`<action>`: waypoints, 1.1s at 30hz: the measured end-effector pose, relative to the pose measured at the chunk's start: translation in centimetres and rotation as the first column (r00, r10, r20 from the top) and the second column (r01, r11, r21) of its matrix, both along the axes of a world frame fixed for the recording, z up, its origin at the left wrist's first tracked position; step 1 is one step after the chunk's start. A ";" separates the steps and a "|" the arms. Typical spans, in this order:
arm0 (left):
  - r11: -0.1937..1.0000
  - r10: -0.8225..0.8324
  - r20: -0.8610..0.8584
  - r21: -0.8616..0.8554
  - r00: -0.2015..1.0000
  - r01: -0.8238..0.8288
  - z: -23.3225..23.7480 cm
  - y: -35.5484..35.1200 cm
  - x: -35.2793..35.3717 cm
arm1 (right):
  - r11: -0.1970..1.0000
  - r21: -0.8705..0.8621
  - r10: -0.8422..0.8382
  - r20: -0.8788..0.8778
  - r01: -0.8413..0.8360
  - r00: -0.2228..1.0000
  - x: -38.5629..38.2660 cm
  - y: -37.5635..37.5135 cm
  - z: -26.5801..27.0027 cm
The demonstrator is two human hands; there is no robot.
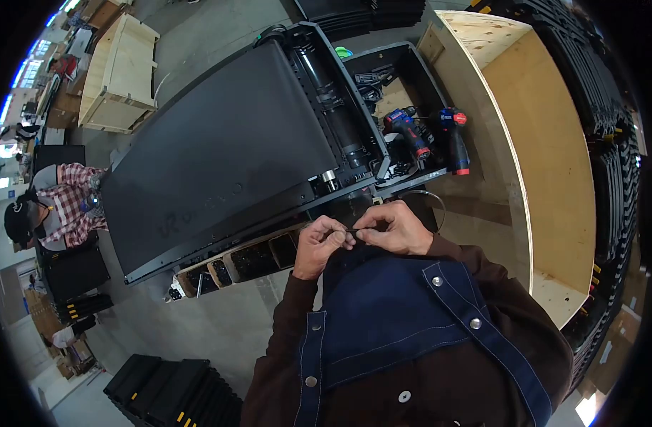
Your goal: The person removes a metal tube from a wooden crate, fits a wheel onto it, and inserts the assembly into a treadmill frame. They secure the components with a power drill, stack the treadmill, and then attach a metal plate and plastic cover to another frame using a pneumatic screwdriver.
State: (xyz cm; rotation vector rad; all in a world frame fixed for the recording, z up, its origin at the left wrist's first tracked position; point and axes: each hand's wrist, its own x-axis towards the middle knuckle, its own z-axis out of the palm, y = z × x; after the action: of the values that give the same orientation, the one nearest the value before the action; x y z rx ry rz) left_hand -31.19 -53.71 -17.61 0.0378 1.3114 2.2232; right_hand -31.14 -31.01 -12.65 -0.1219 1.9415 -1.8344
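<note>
My left hand [319, 246] and my right hand [396, 228] are close together in front of my apron, fingertips nearly meeting. Both pinch a small dark thing [352, 231] between thumb and fingers; it is too small to name. Just beyond my hands lies the near edge of a long machine with a black belt [233, 135]. A silver cylinder [329, 178] sits on its frame near my hands. Dark rollers [333, 99] run along the machine's right end.
Right of the machine, a black bin [418, 71] holds cables and a cordless drill [408, 132]; another driver [457, 142] is beside it. A large plywood crate [547, 142] stands at right. Small-parts trays [251, 262] lie below the belt. A co-worker [62, 199] is at the far left.
</note>
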 end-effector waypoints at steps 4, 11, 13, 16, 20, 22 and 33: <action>0.995 -0.072 0.009 -0.073 0.997 0.073 0.1 0.8 -0.9 | 0.998 0.066 0.006 -0.177 0.006 0.984 -0.4 1.0 0.1; 0.988 -0.050 0.118 -0.137 0.992 0.066 1.6 1.9 -2.1 | 0.979 0.189 0.156 -0.443 -0.078 0.883 -1.5 3.0 0.3; 0.972 -0.005 0.041 -0.236 0.999 0.014 1.7 2.1 -1.8 | 0.982 0.181 0.130 -0.435 -0.055 0.891 -1.7 2.9 0.1; 0.895 0.023 -0.155 -0.436 0.988 -0.089 2.0 2.3 -1.2 | 0.983 0.183 0.098 -0.402 -0.025 0.911 -2.0 2.6 -0.3; 0.760 -0.167 -0.409 -0.633 0.897 -0.148 4.3 2.2 -2.0 | 0.989 0.141 0.083 -0.354 -0.035 0.932 -2.0 2.0 -1.1; 0.755 -0.195 -0.398 -0.644 0.896 -0.122 4.3 2.1 -2.1 | 0.992 0.114 0.075 -0.234 -0.050 0.969 -1.9 1.5 -1.5; 0.627 -0.605 -0.654 -0.743 0.453 -0.236 5.3 0.7 -13.1 | 0.784 0.611 0.237 -0.459 0.111 0.856 -8.3 1.4 -2.5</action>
State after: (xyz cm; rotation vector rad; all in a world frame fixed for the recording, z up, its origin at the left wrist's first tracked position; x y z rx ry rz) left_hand -44.32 -53.01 -12.34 1.1367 2.5482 1.1256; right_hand -39.45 -29.59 -15.11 -0.5047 2.7801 -1.0711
